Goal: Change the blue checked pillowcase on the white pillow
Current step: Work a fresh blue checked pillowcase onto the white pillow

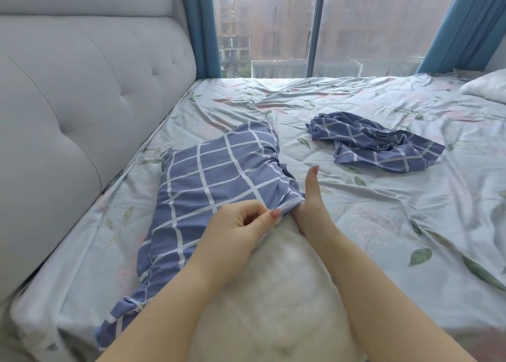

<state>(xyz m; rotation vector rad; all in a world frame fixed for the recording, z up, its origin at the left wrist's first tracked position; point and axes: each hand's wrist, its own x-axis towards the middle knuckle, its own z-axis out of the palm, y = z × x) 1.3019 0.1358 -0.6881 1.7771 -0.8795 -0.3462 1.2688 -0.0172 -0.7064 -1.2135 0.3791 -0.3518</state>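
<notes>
A white pillow (pixel 276 287) lies on the bed in front of me, its far half inside a blue checked pillowcase (pixel 216 175). My left hand (pixel 241 227) pinches the open hem of that pillowcase between thumb and curled fingers. My right hand (pixel 309 197) is pushed into the opening beside the pillow; its fingers are hidden inside the fabric and only the thumb sticks up outside. A second blue checked pillowcase (pixel 375 142) lies crumpled on the sheet to the right, apart from both hands.
The bed carries a pale floral sheet (pixel 383 211). A padded grey headboard (pixel 82 88) runs along the left. Another white pillow (pixel 487 88) shows at the far right edge. A window with blue curtains (pixel 202 27) stands behind the bed.
</notes>
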